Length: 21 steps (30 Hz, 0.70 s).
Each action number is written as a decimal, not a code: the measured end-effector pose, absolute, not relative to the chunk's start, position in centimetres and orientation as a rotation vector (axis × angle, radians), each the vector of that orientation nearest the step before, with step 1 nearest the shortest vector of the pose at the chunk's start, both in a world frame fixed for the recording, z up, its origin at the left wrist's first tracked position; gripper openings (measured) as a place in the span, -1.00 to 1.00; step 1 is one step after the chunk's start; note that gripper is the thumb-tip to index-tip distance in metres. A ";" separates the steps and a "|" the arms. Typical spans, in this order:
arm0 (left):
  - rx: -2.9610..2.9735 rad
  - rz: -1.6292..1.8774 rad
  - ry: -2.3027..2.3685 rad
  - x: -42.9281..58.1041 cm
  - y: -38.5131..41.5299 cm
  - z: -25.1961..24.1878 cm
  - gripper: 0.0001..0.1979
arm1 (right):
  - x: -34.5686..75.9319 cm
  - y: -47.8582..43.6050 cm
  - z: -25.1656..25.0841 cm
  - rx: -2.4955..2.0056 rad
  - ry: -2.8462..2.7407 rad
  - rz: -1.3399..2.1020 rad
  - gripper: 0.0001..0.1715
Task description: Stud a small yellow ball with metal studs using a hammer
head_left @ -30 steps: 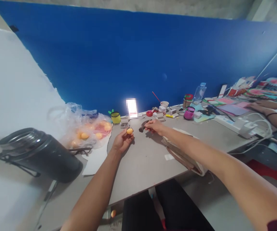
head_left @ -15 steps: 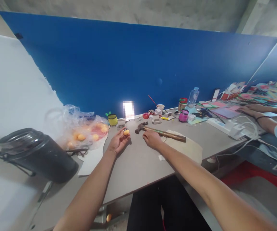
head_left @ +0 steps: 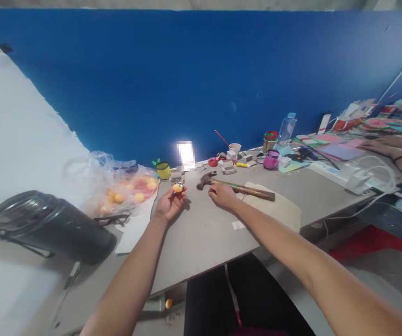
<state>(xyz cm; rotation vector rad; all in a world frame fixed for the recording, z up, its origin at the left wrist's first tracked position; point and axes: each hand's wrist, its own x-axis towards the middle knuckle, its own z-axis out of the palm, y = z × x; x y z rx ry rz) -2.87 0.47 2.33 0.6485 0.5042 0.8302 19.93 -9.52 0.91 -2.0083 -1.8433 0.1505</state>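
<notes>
Hammer [head_left: 238,188] lies flat on the grey table [head_left: 201,238], in the middle of the surface, its handle end resting on a tan cloth [head_left: 281,210]. Between the table's near edge and the two hands the surface is bare, the widest free stretch. To the left a black jar [head_left: 54,228] lies on its side near the left edge, with a plastic bag [head_left: 127,186] of orange balls beyond it.

The left hand [head_left: 169,205] rests palm up, fingertips closed on a small orange ball [head_left: 177,187]. The right hand [head_left: 223,195] lies slack and empty, just on the near side of the handle, perhaps brushing it. A second ago that hand gripped the hammer by its head; half a second ago the hammer was already down, and it has not shifted since.

Its long axis runs left to right along the table, head to the left toward the ball, handle to the right.

Along the far edge stand a yellow cup [head_left: 163,171], a pink cup [head_left: 271,159] and a bottle [head_left: 287,128]; another person's arm [head_left: 397,151] rests at the far right corner.
</notes>
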 end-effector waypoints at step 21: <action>0.935 0.922 0.526 -2.2 0.9 0.3 -0.47 | 20.3 -9.1 0.8 -1.989 -1.820 0.193 -0.73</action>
